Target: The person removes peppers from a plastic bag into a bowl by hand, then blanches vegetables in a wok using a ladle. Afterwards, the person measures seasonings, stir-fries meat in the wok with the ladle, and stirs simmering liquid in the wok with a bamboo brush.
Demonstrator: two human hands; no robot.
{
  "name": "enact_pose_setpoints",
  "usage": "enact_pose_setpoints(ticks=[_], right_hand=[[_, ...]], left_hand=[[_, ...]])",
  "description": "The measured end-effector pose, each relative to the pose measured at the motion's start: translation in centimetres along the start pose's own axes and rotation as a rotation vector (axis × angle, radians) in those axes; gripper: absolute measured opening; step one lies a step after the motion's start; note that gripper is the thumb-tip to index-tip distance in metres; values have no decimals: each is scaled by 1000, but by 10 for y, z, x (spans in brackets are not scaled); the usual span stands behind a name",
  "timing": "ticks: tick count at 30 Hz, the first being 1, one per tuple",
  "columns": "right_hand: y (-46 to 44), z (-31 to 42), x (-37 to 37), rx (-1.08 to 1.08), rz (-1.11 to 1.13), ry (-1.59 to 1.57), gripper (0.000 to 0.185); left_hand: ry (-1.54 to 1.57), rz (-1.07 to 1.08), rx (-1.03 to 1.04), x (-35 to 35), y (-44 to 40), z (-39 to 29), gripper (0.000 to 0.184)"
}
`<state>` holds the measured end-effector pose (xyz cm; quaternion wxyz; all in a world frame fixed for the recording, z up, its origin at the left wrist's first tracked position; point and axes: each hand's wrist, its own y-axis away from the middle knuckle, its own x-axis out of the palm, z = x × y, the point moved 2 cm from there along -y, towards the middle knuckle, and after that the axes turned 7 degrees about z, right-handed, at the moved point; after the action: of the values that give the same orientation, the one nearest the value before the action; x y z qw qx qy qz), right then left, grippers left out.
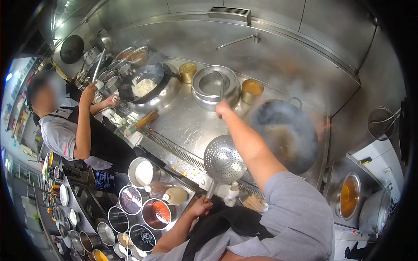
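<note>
My left hand (201,206) is low at my front, its fingers wrapped round the handle of a perforated metal strainer (224,158). The strainer's round bowl hangs over the stove's front edge. Stretched forward, my right hand (223,108) grips a ladle (223,87), whose head reaches into a round steel pot (233,93) at the back. Right of my forearm sits a large dark wok (305,143), steaming, with brownish liquid at its bottom. Beside the steel pot stands a tin (252,90) of orange-brown contents.
A co-worker (65,126) at left tosses white food (143,87) in another wok (159,74). Several steel containers hold sauces at lower left, including a red one (162,212). Two squeeze bottles (176,195) stand near my left hand. A pot of orange liquid (349,195) is at right.
</note>
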<state>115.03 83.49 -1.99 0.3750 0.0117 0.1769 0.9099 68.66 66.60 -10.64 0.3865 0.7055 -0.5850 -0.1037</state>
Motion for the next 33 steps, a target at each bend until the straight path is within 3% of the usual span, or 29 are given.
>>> enact_pose_setpoints(ticks=[2, 3, 4, 7, 8, 10, 14, 18, 22, 25, 27, 30, 33], right_hand=[[-38, 22, 17, 178, 187, -1071, 24], [8, 71, 16, 182, 43, -1467, 11], [11, 71, 17, 179, 39, -1465, 11], [38, 75, 3, -57, 301, -1667, 11], [53, 74, -9, -70, 292, -1660, 11], [85, 80, -32, -15, 572, -1774, 10], [189, 102, -93, 0, 625, -1742, 10], [286, 114, -154, -150, 517, -1588, 8], [372, 101, -210, -139, 426, -1316, 9], [429, 74, -239, -21, 240, -1289, 9], [468, 49, -248, -65, 82, -1045, 17], [512, 14, -252, 48, -29, -1063, 20], [532, -24, -255, 31, 193, -1374, 32]], left_hand=[[-253, -200, 175, -5, -6, 21, 27], [-345, -318, 201, -9, -6, 31, 27], [-437, -431, 231, -11, -8, 37, 27], [-187, -285, 231, 4, 35, -19, 30], [-143, -232, 175, 10, 48, -38, 30], [-47, -146, 142, 9, 55, -56, 27], [118, -11, 185, 15, 43, -91, 21], [12, 1, 268, 68, 27, -167, 14], [62, 156, 356, 134, -24, -228, 9], [238, 221, 219, 179, -76, -253, 9], [279, 235, 175, 212, -97, -258, 10], [246, 236, 143, 246, -128, -249, 9], [216, 324, 93, 277, -133, -240, 14]])
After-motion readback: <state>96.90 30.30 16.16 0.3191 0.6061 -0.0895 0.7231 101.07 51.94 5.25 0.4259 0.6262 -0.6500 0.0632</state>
